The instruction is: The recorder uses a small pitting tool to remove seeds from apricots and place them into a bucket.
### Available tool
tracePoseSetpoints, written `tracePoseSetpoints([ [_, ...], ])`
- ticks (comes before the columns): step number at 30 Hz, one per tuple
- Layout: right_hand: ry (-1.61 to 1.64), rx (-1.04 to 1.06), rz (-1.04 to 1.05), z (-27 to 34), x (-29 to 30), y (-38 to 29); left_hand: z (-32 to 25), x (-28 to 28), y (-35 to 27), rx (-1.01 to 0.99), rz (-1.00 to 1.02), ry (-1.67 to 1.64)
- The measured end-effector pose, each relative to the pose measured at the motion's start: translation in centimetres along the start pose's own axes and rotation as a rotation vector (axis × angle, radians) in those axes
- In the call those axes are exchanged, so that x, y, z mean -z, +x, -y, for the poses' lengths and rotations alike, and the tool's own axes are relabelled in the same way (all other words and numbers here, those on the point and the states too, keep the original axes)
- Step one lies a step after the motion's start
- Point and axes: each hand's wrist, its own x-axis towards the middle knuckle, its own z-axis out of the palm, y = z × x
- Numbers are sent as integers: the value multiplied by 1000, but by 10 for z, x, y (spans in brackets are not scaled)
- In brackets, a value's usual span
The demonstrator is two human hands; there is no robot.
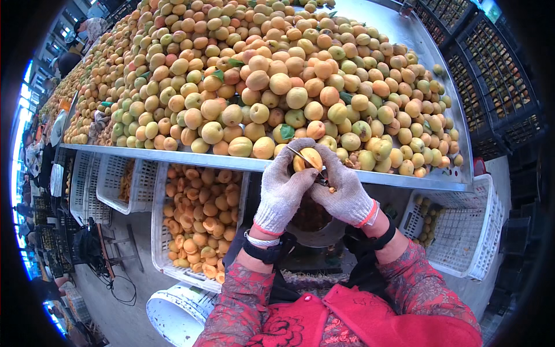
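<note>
Both my hands wear knitted cotton gloves and meet at the front edge of a metal table (208,160). Between my fingers is a yellow apricot (311,158) with a dark gap down its middle. My left hand (284,191) grips the fruit from the left, and a thin metal blade (299,155) lies across it. My right hand (344,188) is around the fruit's right side, with part of a metal tool showing under its fingers; which hand holds the blade's handle is hidden. A large heap of apricots (279,83) covers much of the table beyond.
A white plastic crate (158,243) of halved apricots stands below left, beside a white bucket (173,316). A bucket (318,236) sits beneath my hands. Another white crate (472,247) holds some apricots at right. Black crates (498,73) of fruit are stacked beyond. People are at far left.
</note>
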Motion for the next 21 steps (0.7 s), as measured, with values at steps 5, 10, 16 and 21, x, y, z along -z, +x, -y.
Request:
tracePoseSetpoints([
  [5, 227, -222, 25, 18, 8, 5, 4, 8, -2, 11, -28, -26],
  [10, 381, -391, 97, 28, 18, 6, -5, -6, -2, 49, -95, -301],
  [16, 446, -453, 145, 26, 29, 6, 6, 0, 3, 110, -93, -396],
  [21, 455, -384, -32, 24, 27, 12, -7, 1, -2, 155, -108, -316],
])
